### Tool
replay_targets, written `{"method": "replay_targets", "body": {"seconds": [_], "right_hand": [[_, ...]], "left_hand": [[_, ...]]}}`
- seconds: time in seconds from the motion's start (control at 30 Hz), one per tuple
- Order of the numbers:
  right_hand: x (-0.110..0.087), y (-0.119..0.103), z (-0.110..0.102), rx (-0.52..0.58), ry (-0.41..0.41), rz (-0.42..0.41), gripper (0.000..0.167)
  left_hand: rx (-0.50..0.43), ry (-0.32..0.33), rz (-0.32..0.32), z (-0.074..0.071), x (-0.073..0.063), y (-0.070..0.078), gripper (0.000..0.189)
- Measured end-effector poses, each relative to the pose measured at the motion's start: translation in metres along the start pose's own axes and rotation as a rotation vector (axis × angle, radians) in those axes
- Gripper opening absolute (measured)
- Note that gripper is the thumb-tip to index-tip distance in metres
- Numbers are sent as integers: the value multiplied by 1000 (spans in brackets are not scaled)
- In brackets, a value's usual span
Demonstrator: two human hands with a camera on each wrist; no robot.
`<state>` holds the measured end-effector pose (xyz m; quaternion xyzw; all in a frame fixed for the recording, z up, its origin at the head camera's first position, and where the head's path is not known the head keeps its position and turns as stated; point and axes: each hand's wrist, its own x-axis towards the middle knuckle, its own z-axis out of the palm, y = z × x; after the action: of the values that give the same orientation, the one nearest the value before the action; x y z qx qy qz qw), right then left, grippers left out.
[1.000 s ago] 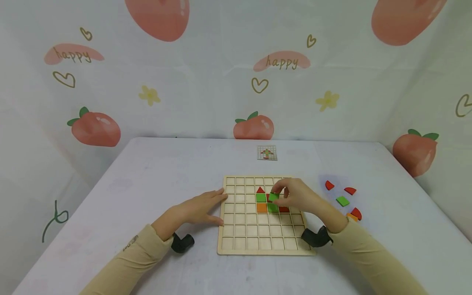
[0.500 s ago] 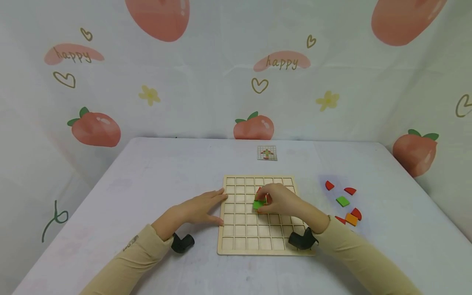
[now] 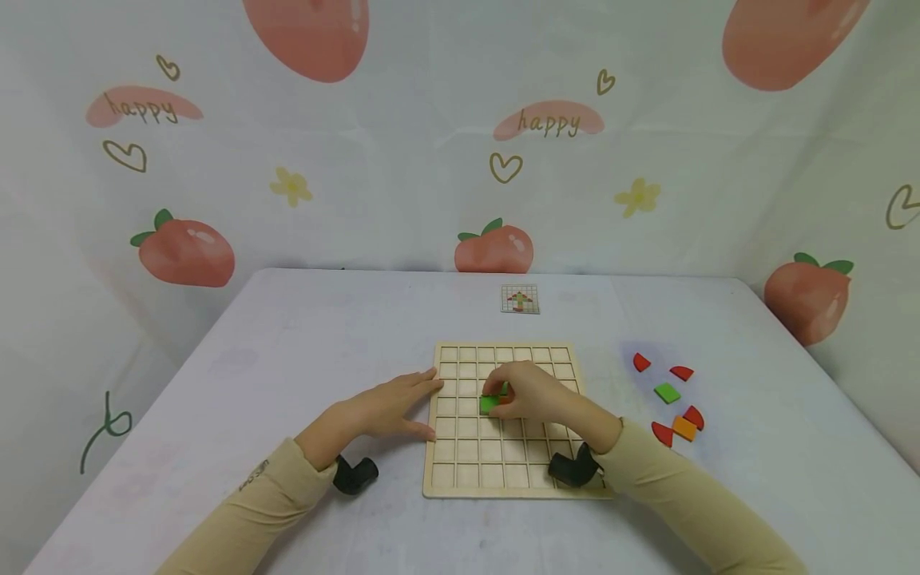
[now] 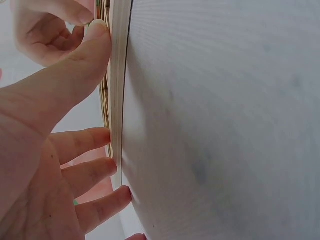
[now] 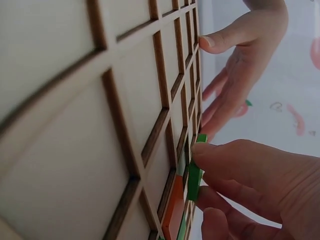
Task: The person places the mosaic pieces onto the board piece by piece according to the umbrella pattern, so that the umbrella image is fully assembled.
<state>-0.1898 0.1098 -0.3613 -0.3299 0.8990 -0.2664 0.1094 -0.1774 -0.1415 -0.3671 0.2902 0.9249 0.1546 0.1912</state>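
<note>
A wooden grid board (image 3: 460,477) lies on the table with several coloured tiles in its cells. My right hand (image 3: 535,393) pinches a green square tile (image 3: 489,406) between thumb and fingers, over a cell left of the orange tile (image 5: 173,207). In the right wrist view this green tile stands tilted at the grid's surface; whether it is seated I cannot tell. My left hand (image 3: 388,405) has its fingers spread, and its fingertips touch the board's left edge (image 4: 118,100). The right hand hides most of the placed tiles in the head view.
Right of the board lie loose pieces: several red quarter-round ones (image 3: 641,362), a green square (image 3: 668,393) and an orange square (image 3: 685,429). A small printed pattern card (image 3: 520,299) lies behind the board. A patterned cloth hangs beyond the table's far edge.
The right hand has moved left across the board with the green tile, from the right side of the placed tiles to their left. The left hand has stayed at the board's edge.
</note>
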Motion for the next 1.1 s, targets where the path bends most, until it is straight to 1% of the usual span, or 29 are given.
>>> {"method": "replay_targets", "body": {"seconds": [0.2,0.57,0.77,1.0,1.1], "right_hand": [[2,0,3,-7,-10,23,16],[1,-2,2,-20,-15,18,15],[0,-2,2,-19,-13,40,17],[-7,8,-9,10,39,31,20],[-12,16,-15,17,65,51,21]], "left_hand": [[0,2,2,0,0,0,80],[-9,-5,-6,-1,-1,2,79],[-9,-1,-5,-1,-1,2,79],[1,-1,0,-1,-2,2,79],[0,-1,4,-1,-2,2,79]]}}
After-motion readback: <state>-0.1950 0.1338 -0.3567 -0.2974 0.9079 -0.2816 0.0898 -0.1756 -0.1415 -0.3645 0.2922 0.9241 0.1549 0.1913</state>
